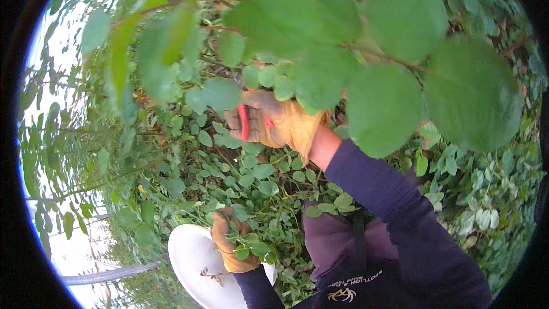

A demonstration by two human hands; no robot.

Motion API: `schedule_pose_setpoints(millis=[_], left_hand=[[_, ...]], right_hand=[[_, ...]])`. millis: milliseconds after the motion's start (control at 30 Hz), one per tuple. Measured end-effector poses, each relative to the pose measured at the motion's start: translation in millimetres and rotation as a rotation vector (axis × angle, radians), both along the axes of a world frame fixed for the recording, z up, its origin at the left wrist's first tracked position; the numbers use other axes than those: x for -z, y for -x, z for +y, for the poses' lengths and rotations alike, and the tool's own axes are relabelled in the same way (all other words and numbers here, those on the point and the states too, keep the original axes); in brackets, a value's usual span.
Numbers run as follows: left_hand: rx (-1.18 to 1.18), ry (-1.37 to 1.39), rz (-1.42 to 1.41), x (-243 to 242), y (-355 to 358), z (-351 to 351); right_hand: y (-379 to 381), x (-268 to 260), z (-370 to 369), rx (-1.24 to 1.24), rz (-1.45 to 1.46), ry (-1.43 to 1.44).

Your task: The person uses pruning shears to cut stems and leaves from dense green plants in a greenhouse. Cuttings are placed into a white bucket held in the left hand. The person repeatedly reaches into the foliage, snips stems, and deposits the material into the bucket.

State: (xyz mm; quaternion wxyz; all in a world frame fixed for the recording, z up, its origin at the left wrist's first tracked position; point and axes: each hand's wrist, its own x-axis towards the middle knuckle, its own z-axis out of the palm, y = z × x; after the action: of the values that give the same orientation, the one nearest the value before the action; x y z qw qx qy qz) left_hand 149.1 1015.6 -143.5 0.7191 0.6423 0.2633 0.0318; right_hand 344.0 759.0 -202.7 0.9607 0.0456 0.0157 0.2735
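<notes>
My right hand (274, 118), in a tan leather work glove, is closed around the red handles (244, 122) of a hand tool that looks like pruning shears. Leaves cover most of the tool's head. My left hand (231, 240), gloved the same way, is lower down with its fingers curled around a leafy green stem (253, 246). That hand overlaps the edge of a round white container (193, 253), perhaps a bucket. A small dried sprig (212, 275) shows against the white surface.
Large blurred leaves (381, 103) on reddish twigs hang close before the camera. Dense low foliage (257, 174) surrounds both hands and my legs (328, 240). A grey pipe or hose (111, 274) runs in at lower left, beside bright open background.
</notes>
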Motion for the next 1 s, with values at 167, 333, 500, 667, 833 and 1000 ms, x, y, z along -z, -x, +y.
schedule_pose_setpoints(millis=[167, 333, 500, 667, 833, 1000], left_hand=[[0.075, -0.034, -0.033, -8.1, -0.2, -5.4], [0.020, -0.007, -0.010, -15.0, 1.0, -17.4], [-0.028, -0.002, 0.040, -22.8, -0.1, -22.2], [0.198, 0.020, -0.063, -28.6, 4.3, -13.2], [1.287, 0.534, -0.333, -28.0, -33.9, 6.3], [2.069, 0.849, -0.193, -14.8, -80.3, 9.0]], right_hand=[[-0.3, 14.5, 4.9, 0.145, -0.092, 0.111], [7.6, 22.0, -4.3, 0.151, -0.042, 0.161], [9.6, 23.2, -15.5, 0.139, -0.047, 0.095], [-1.7, 27.1, 3.3, 0.147, -0.099, -0.049], [-32.1, 23.5, 14.4, 0.129, -0.236, 0.073], [-46.1, 20.4, 15.3, 0.164, -0.210, 0.044]])
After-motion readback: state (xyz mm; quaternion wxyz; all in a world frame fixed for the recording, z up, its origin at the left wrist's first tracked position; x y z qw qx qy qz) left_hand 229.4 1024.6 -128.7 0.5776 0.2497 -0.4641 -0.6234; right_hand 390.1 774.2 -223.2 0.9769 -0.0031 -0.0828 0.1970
